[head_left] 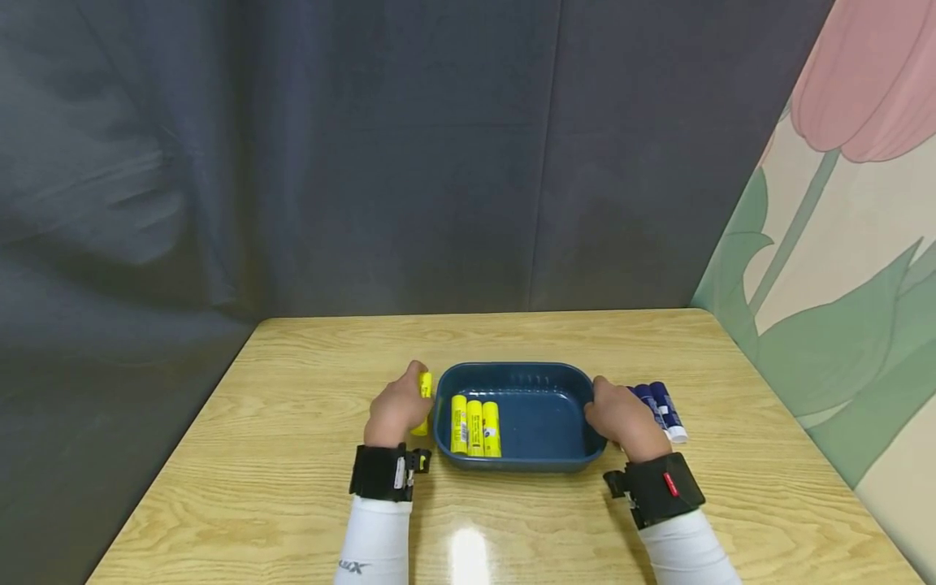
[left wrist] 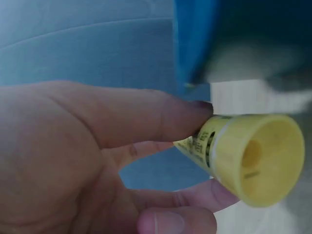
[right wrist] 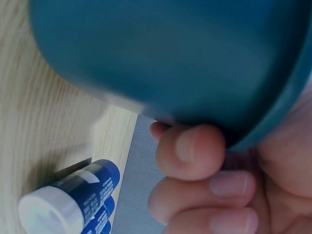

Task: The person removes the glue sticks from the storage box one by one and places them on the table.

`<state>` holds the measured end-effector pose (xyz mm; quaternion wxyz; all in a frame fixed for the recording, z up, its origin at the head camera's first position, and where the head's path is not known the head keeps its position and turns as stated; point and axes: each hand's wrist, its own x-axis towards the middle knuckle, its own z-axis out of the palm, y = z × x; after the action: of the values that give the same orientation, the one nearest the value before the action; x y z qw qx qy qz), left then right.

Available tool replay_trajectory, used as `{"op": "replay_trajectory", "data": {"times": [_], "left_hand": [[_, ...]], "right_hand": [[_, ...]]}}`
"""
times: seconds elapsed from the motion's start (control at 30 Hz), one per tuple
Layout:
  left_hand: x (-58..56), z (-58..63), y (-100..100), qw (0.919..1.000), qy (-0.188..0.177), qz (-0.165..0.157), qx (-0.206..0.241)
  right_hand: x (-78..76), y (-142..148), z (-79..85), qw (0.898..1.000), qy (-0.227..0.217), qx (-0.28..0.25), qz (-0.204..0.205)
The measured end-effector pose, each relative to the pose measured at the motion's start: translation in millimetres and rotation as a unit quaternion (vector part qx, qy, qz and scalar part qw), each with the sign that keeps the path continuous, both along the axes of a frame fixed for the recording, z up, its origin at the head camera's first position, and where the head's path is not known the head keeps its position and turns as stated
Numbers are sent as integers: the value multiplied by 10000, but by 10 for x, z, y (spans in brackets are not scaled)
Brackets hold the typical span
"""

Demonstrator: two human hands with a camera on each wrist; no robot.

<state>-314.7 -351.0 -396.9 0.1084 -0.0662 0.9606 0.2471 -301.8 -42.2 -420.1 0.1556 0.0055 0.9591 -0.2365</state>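
Note:
A dark blue rectangular dish (head_left: 522, 465) stands mid-table with three yellow glue sticks (head_left: 475, 426) lying side by side in its left part. Just outside the dish's left wall, my left hand (head_left: 397, 405) pinches another yellow glue stick (head_left: 426, 386) between thumb and fingers. In the left wrist view that glue stick (left wrist: 265, 161) points its hollow end at the camera. My right hand (head_left: 621, 414) grips the dish's right end, and in the right wrist view its curled fingertips (right wrist: 187, 151) press against the outer wall (right wrist: 161, 58).
Several dark blue glue sticks (head_left: 661, 406) with white ends lie on the table right of my right hand, which partly hides them. A grey curtain (head_left: 409, 162) hangs behind the wooden table (head_left: 292, 487). A wall painted with a tulip (head_left: 863, 268) borders the right side.

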Motion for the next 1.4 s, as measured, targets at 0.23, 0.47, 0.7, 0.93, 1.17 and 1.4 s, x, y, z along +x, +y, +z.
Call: {"op": "replay_trajectory", "data": {"times": [0.23, 0.47, 0.7, 0.93, 1.17, 1.4], "left_hand": [[-57, -167, -24, 9998, -193, 87, 29], [-98, -282, -25, 9995, -297, 50, -42], [-118, -338, -35, 9996, -276, -16, -81], [-114, -325, -35, 9998, -167, 37, -107], [-105, -293, -45, 9998, -174, 137, -10], [-124, -297, -50, 9998, -193, 40, -1]], "right_hand": [[12, -13, -7, 10000, 12, -15, 14], [7, -13, -23, 10000, -21, -60, -7], [0, 4, -24, 9999, 68, -63, 83], [1, 12, -15, 9999, 54, -122, 79], [-22, 9, -35, 10000, 22, -63, 19], [-26, 6, -42, 10000, 0, -53, -28]]}}
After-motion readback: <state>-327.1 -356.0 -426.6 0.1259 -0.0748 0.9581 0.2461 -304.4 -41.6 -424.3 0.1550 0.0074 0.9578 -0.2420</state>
